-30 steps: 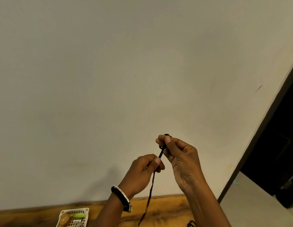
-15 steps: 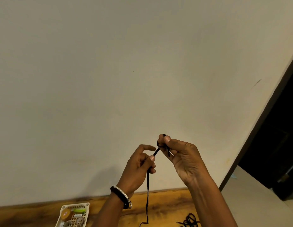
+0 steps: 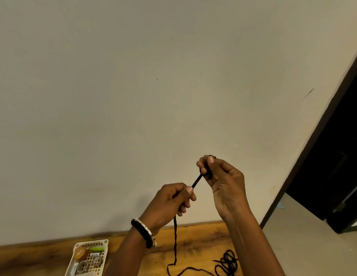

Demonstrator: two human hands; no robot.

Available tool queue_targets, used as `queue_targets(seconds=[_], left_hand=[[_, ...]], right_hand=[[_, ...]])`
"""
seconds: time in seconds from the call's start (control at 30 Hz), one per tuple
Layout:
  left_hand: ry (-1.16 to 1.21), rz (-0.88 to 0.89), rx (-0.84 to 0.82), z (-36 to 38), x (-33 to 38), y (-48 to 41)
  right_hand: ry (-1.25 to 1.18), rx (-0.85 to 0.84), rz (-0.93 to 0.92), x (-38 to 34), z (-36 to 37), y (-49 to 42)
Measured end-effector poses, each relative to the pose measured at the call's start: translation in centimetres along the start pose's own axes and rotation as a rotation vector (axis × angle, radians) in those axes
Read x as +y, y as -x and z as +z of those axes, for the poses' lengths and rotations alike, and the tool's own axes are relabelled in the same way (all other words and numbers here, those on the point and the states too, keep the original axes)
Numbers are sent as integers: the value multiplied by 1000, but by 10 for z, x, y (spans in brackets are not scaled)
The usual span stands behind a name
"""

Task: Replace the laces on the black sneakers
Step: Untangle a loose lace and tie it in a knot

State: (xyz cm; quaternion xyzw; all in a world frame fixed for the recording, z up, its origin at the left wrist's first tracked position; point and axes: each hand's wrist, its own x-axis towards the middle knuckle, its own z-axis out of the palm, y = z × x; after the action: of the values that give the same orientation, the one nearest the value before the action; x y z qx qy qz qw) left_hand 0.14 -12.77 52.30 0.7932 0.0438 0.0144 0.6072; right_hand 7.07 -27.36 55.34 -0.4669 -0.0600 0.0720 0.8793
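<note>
Both hands grip one black lace (image 3: 196, 181) — right hand (image 3: 223, 182) pinches its wound end, left hand (image 3: 171, 204) closes around the hanging length above the table (image 3: 193, 242).

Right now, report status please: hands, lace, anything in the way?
Left hand pinches black lace; right hand grips its upper end. Sneakers not in view. Nothing blocking.

From where I stand I count two grips raised: one left grip (image 3: 169, 202) and one right grip (image 3: 223, 184). One black lace (image 3: 196, 181) runs between them. On the one desk (image 3: 193, 236) lies one black tangle (image 3: 226, 261); I cannot tell if it is a second lace. One white basket (image 3: 107, 244) holds one amber roll (image 3: 80, 252), two pale rolls (image 3: 83, 265) and one green item (image 3: 96, 249). The left wrist has two bangles: one black bangle (image 3: 139, 234) and one silver bangle (image 3: 147, 229).
</note>
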Motion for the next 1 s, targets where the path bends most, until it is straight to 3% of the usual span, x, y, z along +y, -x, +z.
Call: queue_targets(seconds=[0.1,0.2,0.33,0.43,0.5,0.67,0.77,0.87,1.0], left_hand=[[162,-9,-32,-4,14,6],[379,-7,-1,-10,28,9],[487,-12,37,-19,39,12],[452,-33,74,-26,40,15],[388,-44,94,-32,40,17],[167,-138,54,-32,36,20],[68,-195,-53,-23,29,23],[50,-198,-125,-14,25,25],[156,-151,-63,-15,28,22]], right_hand=[[460,18,-294,12,-8,1],[880,-124,-654,29,-16,5],[1053,-335,-750,50,-13,16],[1022,-342,-665,50,-10,20],[854,-264,-431,42,-8,22],[-89,-50,198,13,3,16],[-447,40,276,4,4,7],[-298,80,107,12,3,3],[459,40,-289,31,-9,9]])
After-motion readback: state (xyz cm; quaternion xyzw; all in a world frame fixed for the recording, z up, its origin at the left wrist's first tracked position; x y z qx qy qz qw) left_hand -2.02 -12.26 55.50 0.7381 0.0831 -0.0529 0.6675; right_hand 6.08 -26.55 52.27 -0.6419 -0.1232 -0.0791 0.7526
